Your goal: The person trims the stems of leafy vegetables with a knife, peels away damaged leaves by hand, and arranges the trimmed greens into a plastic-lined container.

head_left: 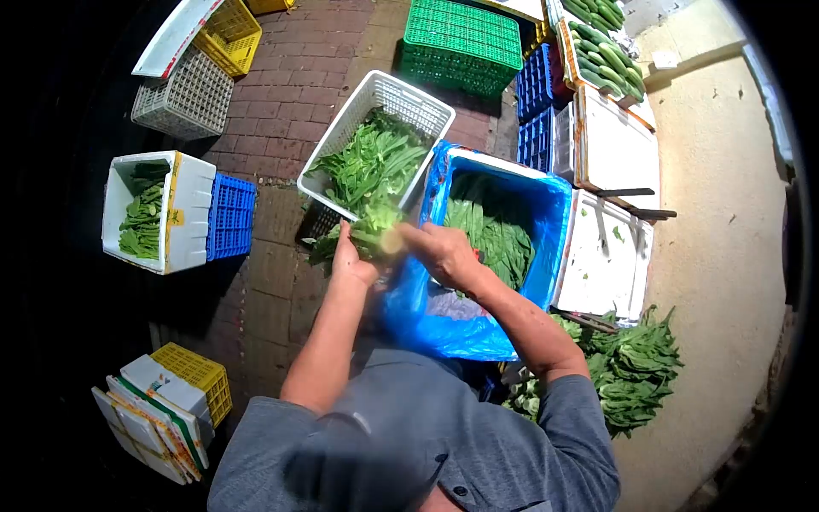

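My left hand is closed around a head of long-leaf lettuce, its pale, round cut base turned toward my right hand. My right hand has its fingers curled beside that base. A small red and black bit shows at the palm side, but what it holds is hidden. Beneath and beyond the hands stands a white slatted crate with loose lettuce leaves in it. To the right, a foam box lined with a blue plastic bag contains more long green leaves.
Green crates are at the back. Cucumbers and white foam boxes line the right wall. Leafy bunches lie at lower right. On the left are a foam box of greens, a blue crate and a yellow crate.
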Available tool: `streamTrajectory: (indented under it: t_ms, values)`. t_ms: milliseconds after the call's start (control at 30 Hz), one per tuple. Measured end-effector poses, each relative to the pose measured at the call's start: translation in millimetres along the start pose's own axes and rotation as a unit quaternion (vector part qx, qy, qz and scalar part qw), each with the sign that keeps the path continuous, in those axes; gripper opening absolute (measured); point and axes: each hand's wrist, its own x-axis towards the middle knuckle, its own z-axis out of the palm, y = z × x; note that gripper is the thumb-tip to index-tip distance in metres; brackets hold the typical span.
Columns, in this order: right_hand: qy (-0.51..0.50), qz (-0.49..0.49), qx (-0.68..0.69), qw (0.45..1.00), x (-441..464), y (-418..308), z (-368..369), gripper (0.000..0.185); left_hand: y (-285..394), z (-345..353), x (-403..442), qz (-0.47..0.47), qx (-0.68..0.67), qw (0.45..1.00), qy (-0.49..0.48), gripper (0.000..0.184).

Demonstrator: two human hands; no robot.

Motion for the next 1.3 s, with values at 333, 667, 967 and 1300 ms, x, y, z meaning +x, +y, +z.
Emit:
streamTrajectory:
  t_ms: [333, 667, 967, 1300]
  values:
    - [0.014, 0.074, 0.091, 0.993, 26, 20, 24, 0.040, 34, -23, 33, 0.068, -0.062, 0.996, -0.010, 0.066]
    - [0.087, 0.190, 0.224, 0.952, 74, 28, 62, 0.036, 45, 4, 41, 0.201, 0.016, 0.978, 0.052, 0.076]
    - [0.086, 0.027, -0.034, 0.995, 44, 11, 81, 0.030, 23, -8, 34, 0.209, 0.056, 0.975, -0.051, 0.085]
    - [0.255, 0.295, 0.447, 0.805, 43, 8, 28, 0.017, 29, -45, 56, 0.201, 0.071, 0.972, -0.096, 0.074]
